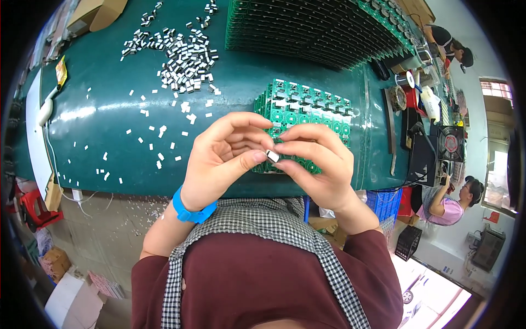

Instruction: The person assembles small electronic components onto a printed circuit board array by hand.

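Note:
A small black-and-white block-shaped part (273,156) is held between my two hands, just above the table's front half. My right hand (326,159) pinches it between thumb and fingertips. On its other side, the thumb and bent fingers of my left hand (219,153) close on it, with the index finger raised. A blue band circles my left wrist. Right behind my hands lies a stack of green circuit boards (309,104) with dark components in rows; my fingers hide part of it. Many matching black-and-white parts (189,63) lie heaped farther left.
Loose white pieces (159,164) dot the green table (230,93). A tall block of stacked green boards (307,27) stands at the back. To the right are a solder spool (404,80), a fan (451,143) and tools. A co-worker (446,203) sits far right, another person behind.

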